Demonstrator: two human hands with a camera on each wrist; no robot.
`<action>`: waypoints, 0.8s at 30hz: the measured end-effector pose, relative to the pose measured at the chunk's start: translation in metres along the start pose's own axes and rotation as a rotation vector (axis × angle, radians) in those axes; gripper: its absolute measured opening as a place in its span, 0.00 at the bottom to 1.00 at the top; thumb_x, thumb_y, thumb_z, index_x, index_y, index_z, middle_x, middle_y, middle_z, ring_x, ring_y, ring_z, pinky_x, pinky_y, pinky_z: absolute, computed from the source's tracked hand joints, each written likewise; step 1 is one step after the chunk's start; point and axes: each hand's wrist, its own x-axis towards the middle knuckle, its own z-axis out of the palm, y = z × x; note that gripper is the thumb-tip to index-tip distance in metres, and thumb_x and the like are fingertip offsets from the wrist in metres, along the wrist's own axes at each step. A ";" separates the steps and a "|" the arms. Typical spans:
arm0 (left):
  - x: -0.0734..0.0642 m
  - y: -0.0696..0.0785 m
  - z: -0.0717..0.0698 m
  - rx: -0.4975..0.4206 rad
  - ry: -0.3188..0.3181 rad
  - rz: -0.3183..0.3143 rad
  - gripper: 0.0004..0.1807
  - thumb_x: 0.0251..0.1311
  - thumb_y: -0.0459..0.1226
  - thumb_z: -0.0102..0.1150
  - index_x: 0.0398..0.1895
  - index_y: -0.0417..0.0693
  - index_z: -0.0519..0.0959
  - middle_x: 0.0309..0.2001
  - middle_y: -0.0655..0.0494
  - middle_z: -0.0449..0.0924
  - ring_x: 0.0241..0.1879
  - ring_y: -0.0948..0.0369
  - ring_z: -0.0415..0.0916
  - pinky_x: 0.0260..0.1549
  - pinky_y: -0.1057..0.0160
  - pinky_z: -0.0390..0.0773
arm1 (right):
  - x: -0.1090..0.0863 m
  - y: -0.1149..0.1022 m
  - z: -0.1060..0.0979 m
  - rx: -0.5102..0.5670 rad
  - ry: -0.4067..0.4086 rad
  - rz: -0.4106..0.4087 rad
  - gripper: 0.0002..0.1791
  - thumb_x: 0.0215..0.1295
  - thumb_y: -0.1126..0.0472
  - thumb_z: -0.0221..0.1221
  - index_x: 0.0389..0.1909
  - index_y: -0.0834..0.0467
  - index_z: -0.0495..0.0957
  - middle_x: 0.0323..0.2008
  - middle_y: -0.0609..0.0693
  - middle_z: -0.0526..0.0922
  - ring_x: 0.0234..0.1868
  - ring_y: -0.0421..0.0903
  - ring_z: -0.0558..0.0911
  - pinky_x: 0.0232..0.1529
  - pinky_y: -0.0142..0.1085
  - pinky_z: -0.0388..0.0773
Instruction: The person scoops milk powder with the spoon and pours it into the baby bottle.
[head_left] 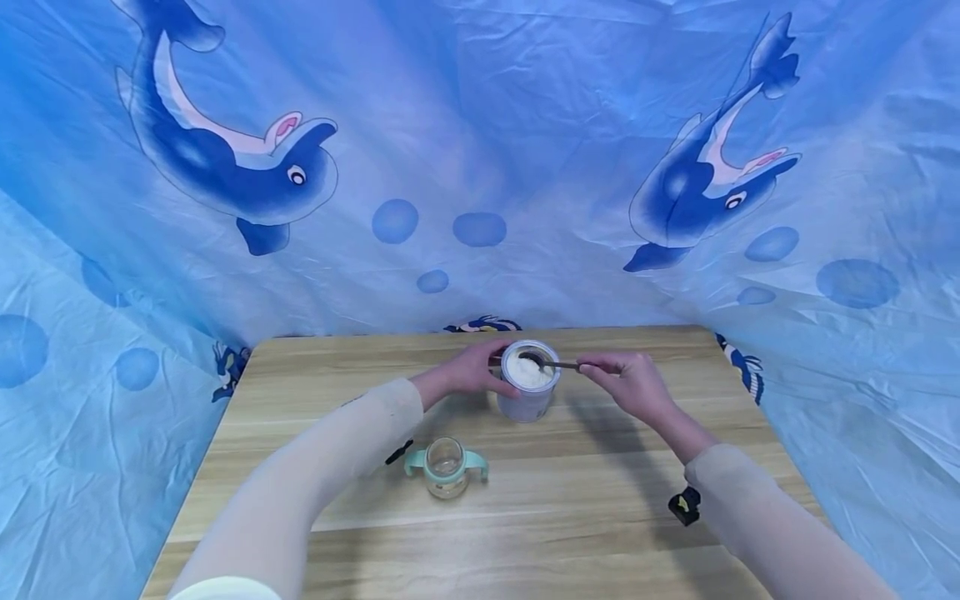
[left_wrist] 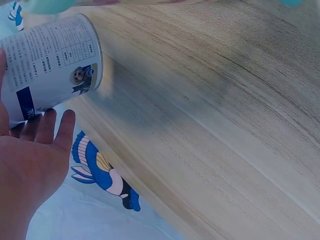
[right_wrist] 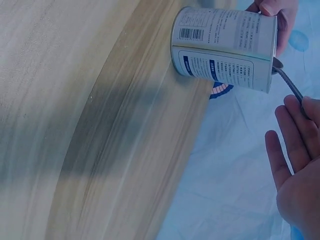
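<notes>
A milk powder can (head_left: 525, 407) with a printed white and blue label stands upright near the table's far edge, its top open. White powder (head_left: 525, 372) shows inside, below the rim. My left hand (head_left: 478, 369) grips the can from the left, thumb on the near side and fingers toward the back. From the right, my right hand (head_left: 632, 387) pinches the handle of a dark metal spoon (right_wrist: 290, 84). The spoon's bowl is inside the can's mouth, at the powder. In the right wrist view the other fingers of the right hand (right_wrist: 299, 172) extend away from the handle.
A clear baby bottle (head_left: 447, 485) with two mint-green handles and no lid stands nearer me, left of the can. The wooden table (head_left: 570, 517) ends just behind the can, where a blue dolphin-print cloth (head_left: 480, 150) hangs. A black strap piece (head_left: 684, 506) sits at the right wrist.
</notes>
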 end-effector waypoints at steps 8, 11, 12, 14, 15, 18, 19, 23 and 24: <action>-0.003 0.002 0.000 0.012 0.010 0.033 0.50 0.54 0.41 0.84 0.78 0.47 0.68 0.73 0.48 0.75 0.73 0.49 0.72 0.74 0.51 0.72 | 0.000 0.004 0.000 0.157 -0.047 0.100 0.10 0.74 0.63 0.68 0.50 0.62 0.91 0.43 0.55 0.93 0.45 0.46 0.92 0.42 0.25 0.84; -0.003 0.002 0.000 0.013 0.013 0.040 0.49 0.54 0.41 0.84 0.78 0.47 0.68 0.72 0.49 0.75 0.73 0.49 0.72 0.74 0.52 0.72 | -0.002 0.004 0.000 0.201 -0.065 0.121 0.11 0.74 0.62 0.68 0.51 0.63 0.90 0.44 0.56 0.93 0.46 0.47 0.92 0.43 0.25 0.84; -0.002 0.001 0.001 0.013 0.013 0.037 0.49 0.54 0.41 0.84 0.78 0.47 0.68 0.72 0.49 0.76 0.73 0.49 0.72 0.74 0.52 0.72 | -0.002 0.004 0.000 0.218 -0.071 0.126 0.11 0.74 0.62 0.67 0.51 0.63 0.90 0.44 0.57 0.93 0.46 0.46 0.91 0.44 0.25 0.84; -0.001 0.000 0.001 0.007 0.011 0.035 0.49 0.54 0.41 0.84 0.78 0.48 0.68 0.72 0.49 0.76 0.73 0.50 0.72 0.74 0.52 0.72 | -0.003 0.005 0.001 0.256 -0.077 0.138 0.12 0.74 0.62 0.67 0.52 0.64 0.90 0.44 0.58 0.92 0.46 0.43 0.91 0.44 0.25 0.85; -0.001 0.000 0.001 0.007 0.011 0.034 0.49 0.54 0.41 0.84 0.78 0.48 0.68 0.72 0.50 0.76 0.73 0.50 0.72 0.74 0.53 0.72 | -0.003 0.006 0.001 0.275 -0.077 0.143 0.12 0.74 0.63 0.67 0.52 0.65 0.89 0.44 0.58 0.92 0.46 0.42 0.91 0.44 0.25 0.85; 0.000 -0.001 0.001 0.005 0.008 0.031 0.49 0.54 0.41 0.84 0.78 0.49 0.68 0.72 0.50 0.76 0.73 0.51 0.71 0.74 0.53 0.71 | -0.004 0.008 0.004 0.338 -0.082 0.179 0.13 0.75 0.63 0.67 0.53 0.67 0.88 0.45 0.59 0.92 0.46 0.37 0.90 0.47 0.25 0.85; 0.000 -0.001 0.001 0.005 0.008 0.034 0.49 0.54 0.42 0.84 0.78 0.49 0.68 0.72 0.50 0.76 0.73 0.50 0.71 0.74 0.53 0.71 | -0.004 0.009 0.004 0.360 -0.086 0.194 0.14 0.75 0.63 0.66 0.54 0.68 0.88 0.45 0.60 0.92 0.46 0.38 0.90 0.48 0.25 0.85; -0.001 -0.001 0.001 0.011 0.010 0.042 0.49 0.54 0.42 0.84 0.78 0.49 0.69 0.72 0.50 0.76 0.73 0.50 0.72 0.74 0.52 0.71 | -0.006 0.012 0.007 0.417 -0.106 0.263 0.16 0.76 0.62 0.65 0.55 0.69 0.86 0.47 0.59 0.92 0.48 0.40 0.91 0.52 0.27 0.84; -0.001 -0.001 0.001 0.011 0.010 0.043 0.49 0.54 0.42 0.85 0.78 0.49 0.69 0.72 0.51 0.76 0.73 0.50 0.72 0.74 0.52 0.71 | -0.006 0.013 0.008 0.426 -0.110 0.278 0.16 0.77 0.61 0.65 0.56 0.69 0.86 0.47 0.59 0.92 0.49 0.40 0.91 0.53 0.28 0.84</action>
